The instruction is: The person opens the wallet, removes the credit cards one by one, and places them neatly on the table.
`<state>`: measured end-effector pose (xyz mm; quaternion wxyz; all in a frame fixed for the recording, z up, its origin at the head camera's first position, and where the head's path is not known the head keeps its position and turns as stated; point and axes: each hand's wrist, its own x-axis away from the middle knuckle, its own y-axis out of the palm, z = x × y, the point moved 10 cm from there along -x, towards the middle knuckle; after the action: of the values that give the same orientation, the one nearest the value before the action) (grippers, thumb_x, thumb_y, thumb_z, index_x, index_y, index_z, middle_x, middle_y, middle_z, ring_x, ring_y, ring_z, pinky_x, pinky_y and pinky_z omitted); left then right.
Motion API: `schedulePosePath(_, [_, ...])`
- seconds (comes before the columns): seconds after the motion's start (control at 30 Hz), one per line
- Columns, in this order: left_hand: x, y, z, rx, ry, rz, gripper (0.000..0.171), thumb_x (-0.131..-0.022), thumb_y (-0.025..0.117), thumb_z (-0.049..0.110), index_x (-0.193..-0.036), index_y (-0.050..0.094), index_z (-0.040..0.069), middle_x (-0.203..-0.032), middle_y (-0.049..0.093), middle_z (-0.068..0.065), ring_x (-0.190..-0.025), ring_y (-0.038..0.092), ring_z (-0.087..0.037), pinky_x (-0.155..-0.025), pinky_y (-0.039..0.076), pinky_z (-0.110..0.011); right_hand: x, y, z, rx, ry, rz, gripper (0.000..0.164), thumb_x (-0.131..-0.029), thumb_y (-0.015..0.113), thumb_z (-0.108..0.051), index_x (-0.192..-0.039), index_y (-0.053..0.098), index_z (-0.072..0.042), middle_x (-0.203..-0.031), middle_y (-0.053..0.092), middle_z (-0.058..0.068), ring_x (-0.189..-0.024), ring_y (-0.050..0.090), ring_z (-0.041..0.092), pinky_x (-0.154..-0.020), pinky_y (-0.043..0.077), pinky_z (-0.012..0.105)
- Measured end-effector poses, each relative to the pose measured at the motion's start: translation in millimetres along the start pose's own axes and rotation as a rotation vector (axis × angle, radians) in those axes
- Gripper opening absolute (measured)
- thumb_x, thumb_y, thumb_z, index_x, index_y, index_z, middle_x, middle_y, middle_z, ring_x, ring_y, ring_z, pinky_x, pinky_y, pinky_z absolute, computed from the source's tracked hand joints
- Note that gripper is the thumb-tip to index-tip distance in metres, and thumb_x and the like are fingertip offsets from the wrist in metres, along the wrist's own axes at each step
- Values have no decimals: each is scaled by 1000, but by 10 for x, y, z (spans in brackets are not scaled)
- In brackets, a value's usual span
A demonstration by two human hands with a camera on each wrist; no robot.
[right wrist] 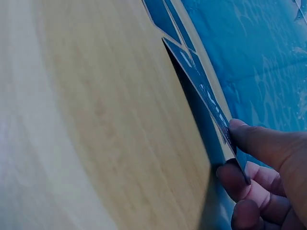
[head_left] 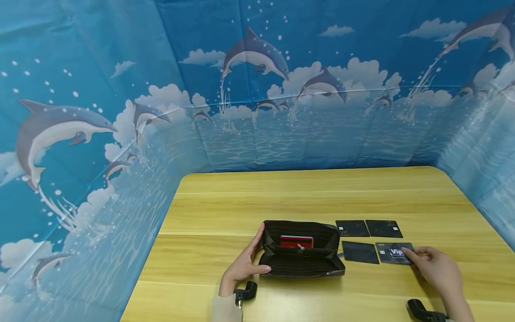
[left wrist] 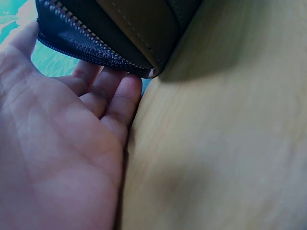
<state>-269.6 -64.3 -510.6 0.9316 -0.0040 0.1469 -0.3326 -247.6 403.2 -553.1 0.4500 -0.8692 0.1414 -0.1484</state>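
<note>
The Vip card (head_left: 388,253) is pinched at its right end by the right hand (head_left: 439,269). The open wallet (head_left: 299,267) is held at its left end by the left hand (head_left: 242,264), thumb spread. Behind, wide table (head_left: 281,199) is seen to its far edge.

A blue backdrop (head_left: 257,96) (printed dolphins (head_left: 255,48), white clouds (head_left: 364,74), rippled water (head_left: 322,138)) behind a yellowish wood-grain table (head_left: 306,197).

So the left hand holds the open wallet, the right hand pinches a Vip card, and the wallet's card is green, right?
Not green: the head view shows a red card inside. The left hand does hold the open wallet, and the right hand pinches a Vip card.
</note>
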Motion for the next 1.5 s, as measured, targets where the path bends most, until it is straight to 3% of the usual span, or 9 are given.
schedulePosePath(0.2, [4,1,-1,-4,-12,2,103,-84,74,16,-153,-1,10,-157,0,-10,-137,20,-35,-110,20,-45,7,-35,-11,25,-11,24,64,-85,60,-58,-93,66,5,-73,62,5,-63,54,20,-55,39,36])
schedulePosePath(0.47, [10,3,1,-1,-21,8,102,-84,75,18,-153,0,11,-158,0,-7,-137,17,-37,-110,19,-48,-8,-60,-42,57,-13,23,62,-83,61,-61,-88,67,1,-74,62,7,-67,57,28,-52,39,37])
schedulePosePath(0.7, [11,-1,-7,0,-17,6,102,-84,74,17,-153,0,11,-158,-1,-6,-138,14,-37,-109,18,-49,-18,-47,-12,54,31,31,65,-81,61,-63,-87,65,2,-73,60,6,-68,55,27,-55,38,39])
schedulePosePath(1.07, [15,6,-15,4,-23,7,103,-83,75,16,-154,0,12,-158,1,-6,-137,17,-38,-107,16,-57,-43,2,51,42,30,22,65,-79,63,-65,-85,63,0,-72,56,5,-64,51,24,-53,34,33])
schedulePosePath(1.5, [14,-3,-21,-11,-15,6,104,-83,76,17,-154,0,12,-158,-1,-5,-139,13,-35,-109,17,-50,-29,25,38,34,14,40,64,-82,60,-64,-91,60,-1,-75,57,7,-66,52,25,-54,33,35])
